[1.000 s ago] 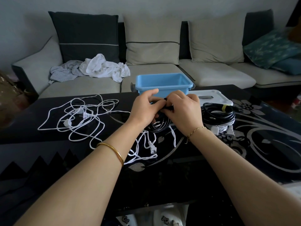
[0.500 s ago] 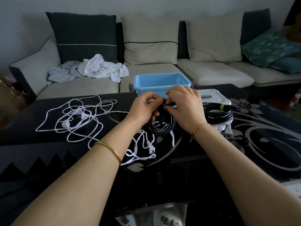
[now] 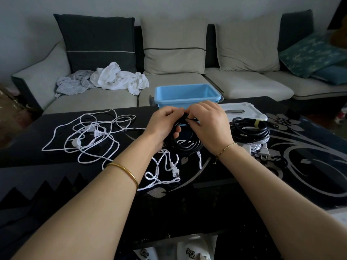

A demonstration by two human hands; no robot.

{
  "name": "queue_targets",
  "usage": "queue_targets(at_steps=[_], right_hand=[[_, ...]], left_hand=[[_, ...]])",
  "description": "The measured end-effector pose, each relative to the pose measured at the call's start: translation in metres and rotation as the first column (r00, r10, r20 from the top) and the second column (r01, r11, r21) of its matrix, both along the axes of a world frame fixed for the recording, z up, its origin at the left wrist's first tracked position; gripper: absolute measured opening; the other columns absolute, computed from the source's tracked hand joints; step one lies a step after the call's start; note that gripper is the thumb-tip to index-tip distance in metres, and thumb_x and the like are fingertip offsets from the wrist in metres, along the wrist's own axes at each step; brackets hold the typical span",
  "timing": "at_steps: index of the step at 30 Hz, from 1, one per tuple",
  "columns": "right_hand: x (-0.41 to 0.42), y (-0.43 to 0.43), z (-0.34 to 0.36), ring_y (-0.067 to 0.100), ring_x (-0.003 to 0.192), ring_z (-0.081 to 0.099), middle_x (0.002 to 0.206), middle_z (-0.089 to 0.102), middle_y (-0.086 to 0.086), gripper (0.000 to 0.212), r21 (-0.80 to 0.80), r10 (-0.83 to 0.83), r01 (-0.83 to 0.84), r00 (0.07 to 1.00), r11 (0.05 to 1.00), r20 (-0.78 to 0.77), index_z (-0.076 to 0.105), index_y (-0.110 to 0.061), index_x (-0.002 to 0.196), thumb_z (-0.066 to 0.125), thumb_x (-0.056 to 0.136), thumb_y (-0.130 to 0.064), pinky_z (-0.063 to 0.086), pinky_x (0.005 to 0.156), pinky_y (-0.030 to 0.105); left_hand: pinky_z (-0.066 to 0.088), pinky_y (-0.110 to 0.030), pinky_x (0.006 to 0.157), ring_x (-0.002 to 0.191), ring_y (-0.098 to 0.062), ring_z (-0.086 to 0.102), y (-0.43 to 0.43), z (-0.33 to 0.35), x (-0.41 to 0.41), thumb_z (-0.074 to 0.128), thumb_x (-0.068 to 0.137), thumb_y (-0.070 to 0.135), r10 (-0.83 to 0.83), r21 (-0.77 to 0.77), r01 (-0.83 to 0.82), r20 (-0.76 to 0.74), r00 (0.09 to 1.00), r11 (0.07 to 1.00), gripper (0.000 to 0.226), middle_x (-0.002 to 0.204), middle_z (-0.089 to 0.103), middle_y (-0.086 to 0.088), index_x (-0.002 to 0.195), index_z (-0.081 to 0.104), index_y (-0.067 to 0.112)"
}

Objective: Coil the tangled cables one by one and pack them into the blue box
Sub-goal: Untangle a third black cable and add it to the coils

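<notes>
A coiled black cable hangs just above the black table, in front of the blue box. My left hand grips the left side of the coil's top. My right hand pinches the cable's end at the top of the coil. Tangled white cables with plugs spread over the table to the left and under my hands. The blue box stands open at the table's far edge, and nothing shows inside it from here.
A second coiled black cable with a yellow band lies on white cables at the right, beside a white lid. The black table has a silver flower pattern. A sofa with cushions and crumpled clothes is behind.
Both hands have lifted the black coil slightly and moved closer together at its top. The white cables have not moved.
</notes>
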State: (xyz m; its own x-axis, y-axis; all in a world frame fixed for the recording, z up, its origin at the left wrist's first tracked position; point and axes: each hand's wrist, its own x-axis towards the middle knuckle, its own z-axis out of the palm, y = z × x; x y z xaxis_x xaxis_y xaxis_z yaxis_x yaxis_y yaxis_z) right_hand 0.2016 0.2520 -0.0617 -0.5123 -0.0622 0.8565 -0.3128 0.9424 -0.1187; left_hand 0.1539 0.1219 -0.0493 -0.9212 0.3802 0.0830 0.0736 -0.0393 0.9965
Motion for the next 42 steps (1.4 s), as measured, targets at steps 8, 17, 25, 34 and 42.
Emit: queue_targets(at_steps=[8,17,25,34,42], right_hand=[[-0.004,-0.004,-0.003,0.033,0.074,0.054,0.068,0.059,0.011,0.006,0.048,0.035,-0.036,0.999,0.998,0.021,0.054,0.0,0.071,0.056,0.075,0.005,0.049,0.054,0.042],[0.001,-0.01,0.003,0.032,0.067,0.057,0.063,0.059,0.01,0.006,0.013,0.029,-0.029,1.0,0.999,-0.005,0.056,0.0,0.07,0.06,0.074,-0.002,0.05,0.049,0.04],[0.009,-0.003,0.023,0.032,0.067,0.06,0.063,0.064,0.008,0.013,0.018,0.044,-0.046,0.996,0.999,0.076,0.064,-0.003,0.073,0.065,0.072,-0.016,0.048,0.061,0.037],[0.016,0.004,0.032,0.026,0.087,0.061,0.09,0.07,0.003,0.011,-0.009,0.03,-0.029,0.934,1.0,0.355,0.067,-0.013,0.092,0.062,0.087,-0.021,0.045,0.076,0.039],[0.012,0.008,0.032,0.012,0.078,0.059,0.075,0.061,-0.008,0.005,-0.32,0.152,-0.017,0.904,0.947,0.4,0.07,-0.013,0.083,0.068,0.079,-0.011,0.048,0.075,0.029]], left_hand=[[0.038,-0.021,0.04,0.049,-0.012,0.049,0.001,0.002,-0.004,0.054,0.093,0.027,0.005,-0.054,0.0,0.1,0.995,0.999,0.017,0.08,0.057,-0.01,0.085,0.057,0.013],[0.035,-0.016,0.035,0.048,-0.012,0.044,-0.003,0.004,-0.007,0.057,0.094,0.029,-0.049,-0.01,0.052,0.213,0.976,0.999,0.022,0.068,0.061,-0.012,0.094,0.061,0.008],[0.033,-0.018,0.035,0.043,-0.011,0.042,-0.005,0.004,-0.007,0.064,0.088,0.016,-0.031,0.015,0.029,0.166,0.986,0.999,0.014,0.064,0.059,-0.011,0.087,0.057,0.005],[0.032,-0.02,0.037,0.044,-0.011,0.042,-0.005,0.003,-0.003,0.063,0.088,0.01,-0.002,-0.141,-0.016,-0.123,0.992,0.99,0.012,0.062,0.057,-0.011,0.082,0.053,0.006],[0.032,-0.022,0.038,0.045,-0.011,0.043,-0.003,-0.001,-0.003,0.061,0.088,0.003,-0.076,-0.183,0.036,-0.218,0.973,0.983,0.015,0.062,0.054,-0.009,0.078,0.052,0.009]])
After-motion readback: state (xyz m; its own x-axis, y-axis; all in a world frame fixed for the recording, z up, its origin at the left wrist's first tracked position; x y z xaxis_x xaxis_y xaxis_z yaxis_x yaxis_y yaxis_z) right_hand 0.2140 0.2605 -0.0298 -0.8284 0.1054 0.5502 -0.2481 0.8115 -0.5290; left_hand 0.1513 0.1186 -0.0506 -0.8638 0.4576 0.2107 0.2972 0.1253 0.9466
